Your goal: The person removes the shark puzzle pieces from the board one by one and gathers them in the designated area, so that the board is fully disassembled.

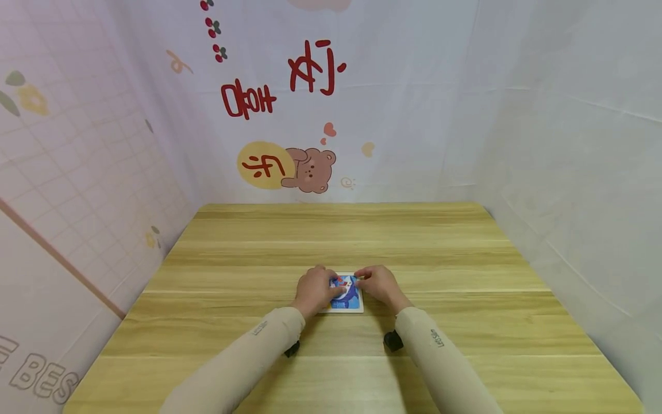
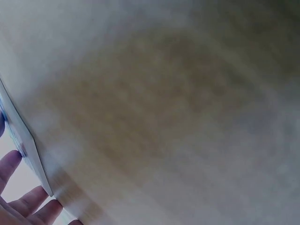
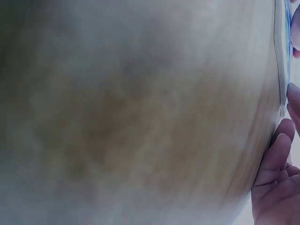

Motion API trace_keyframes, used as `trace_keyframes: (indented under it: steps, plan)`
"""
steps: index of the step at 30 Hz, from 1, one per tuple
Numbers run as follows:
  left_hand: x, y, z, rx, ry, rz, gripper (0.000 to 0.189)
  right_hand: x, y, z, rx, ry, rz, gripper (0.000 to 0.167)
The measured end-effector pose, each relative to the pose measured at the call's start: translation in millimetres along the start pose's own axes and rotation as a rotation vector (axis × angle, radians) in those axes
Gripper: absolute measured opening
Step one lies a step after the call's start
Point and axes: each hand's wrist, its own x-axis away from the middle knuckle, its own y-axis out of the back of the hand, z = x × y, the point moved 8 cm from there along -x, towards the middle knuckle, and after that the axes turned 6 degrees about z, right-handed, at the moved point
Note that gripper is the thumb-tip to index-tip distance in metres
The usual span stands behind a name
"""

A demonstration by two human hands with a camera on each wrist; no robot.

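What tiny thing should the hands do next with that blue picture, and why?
Maybe lift the left hand a little, I think. It covers the left part of the picture board, with its thumb over the picture, so some is hidden. The right hand's fingertips are by the far right corner, so they could probably steady it.

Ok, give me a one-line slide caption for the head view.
Left hand and right hand at a blue picture board on a wood-grain table.
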Motion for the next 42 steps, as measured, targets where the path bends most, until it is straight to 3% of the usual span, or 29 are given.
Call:
trace_keyframes:
  steps: [9, 24, 33, 42]
  plan:
    - [2.1, 1.2, -3.1, 0.014, -0.018, -0.012, 0.039, 1.1, 2.7, 3.0, -0.027, 0.002, 0.023, 0.024]
    - [2.4, 0.1, -5.5, 0.000, 0.007, 0.000, 0.039, -0.1, 4.4, 3.5, -0.070, 0.005, 0.092, 0.029]
    - [1.6, -1.7, -1.5, -0.012, 0.017, 0.001, 0.040, -1.3, -1.6, 0.4, -0.149, -0.049, 0.152, 0.028]
    - [3.2, -3.8, 1.0, -0.003, 0.004, 0.000, 0.036, 4.2, 3.1, -0.8, -0.082, -0.038, 0.080, 0.030]
